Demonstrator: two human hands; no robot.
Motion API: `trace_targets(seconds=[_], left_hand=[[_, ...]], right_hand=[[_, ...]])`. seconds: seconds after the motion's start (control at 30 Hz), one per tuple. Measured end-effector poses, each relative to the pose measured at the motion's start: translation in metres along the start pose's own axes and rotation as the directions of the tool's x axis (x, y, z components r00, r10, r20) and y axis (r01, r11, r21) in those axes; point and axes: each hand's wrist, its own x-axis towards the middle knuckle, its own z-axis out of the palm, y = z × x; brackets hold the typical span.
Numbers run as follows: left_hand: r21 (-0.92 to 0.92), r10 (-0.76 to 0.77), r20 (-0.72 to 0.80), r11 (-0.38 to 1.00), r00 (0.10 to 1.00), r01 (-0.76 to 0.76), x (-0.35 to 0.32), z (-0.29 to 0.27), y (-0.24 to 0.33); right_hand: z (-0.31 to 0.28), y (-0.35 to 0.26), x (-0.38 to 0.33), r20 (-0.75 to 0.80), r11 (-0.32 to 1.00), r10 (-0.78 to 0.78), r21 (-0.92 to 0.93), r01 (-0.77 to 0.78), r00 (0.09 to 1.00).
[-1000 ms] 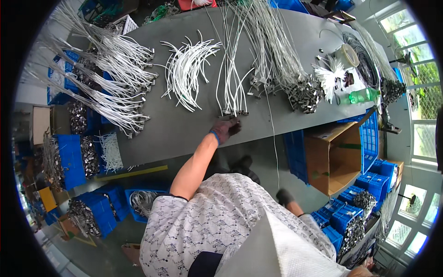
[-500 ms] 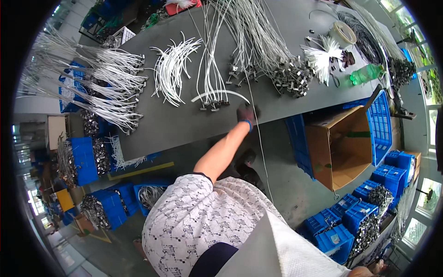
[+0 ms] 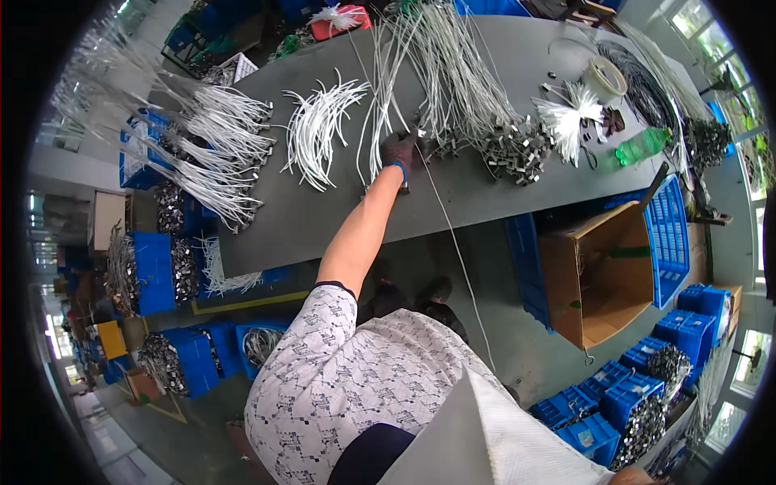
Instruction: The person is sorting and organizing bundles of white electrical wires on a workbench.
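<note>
My left hand, in a dark glove with a blue cuff at the wrist, reaches over the grey table. Its fingers are drawn together beside the metal connectors of a long bundle of pale cables; what they hold is too small to make out. A few white cables pass just left of the hand, their ends partly hidden under my wrist. From near my fingertips a single thin white cable hangs over the table edge toward the floor. My right hand does not show.
Short white tubes lie left of my hand, beyond them a large cable bundle. On the right are connector ends, white ties, a tape roll and a green bottle. A cardboard box and blue crates stand below.
My left hand has moved left and farther over the table, toward the connectors. The curved white tube that was at its fingers no longer shows. The whole view has shifted slightly.
</note>
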Motion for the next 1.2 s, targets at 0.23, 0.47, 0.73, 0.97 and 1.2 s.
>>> trace_targets(seconds=[0.23,0.47,0.73,0.97,1.2], left_hand=[[0.111,-0.217,0.772,0.971,0.597,0.21,-0.034,-0.047,-0.104],[0.355,-0.303,0.678,0.933,0.669,0.063,-0.169,-0.046,-0.079],[0.073,-0.089,0.608,0.996,0.789,0.056,-0.107,-0.083,-0.108],[0.251,-0.08,0.695,0.958,0.715,-0.137,-0.072,-0.116,-0.068],[0.425,-0.166,0.654,0.888,0.738,-0.176,-0.04,-0.104,-0.085]], right_hand=[[-0.018,-0.064,0.04,-0.065,0.999,-0.008,0.051,0.011,0.998],[-0.126,-0.232,0.139,-0.547,0.887,-0.213,0.24,0.395,0.81],[-0.314,-0.467,0.173,-0.668,0.343,-0.013,0.696,0.631,0.744],[-0.325,-0.513,0.213,-0.513,0.171,-0.011,0.845,0.507,0.858],[-0.354,-0.516,0.226,-0.289,0.135,-0.089,0.944,0.299,0.953]])
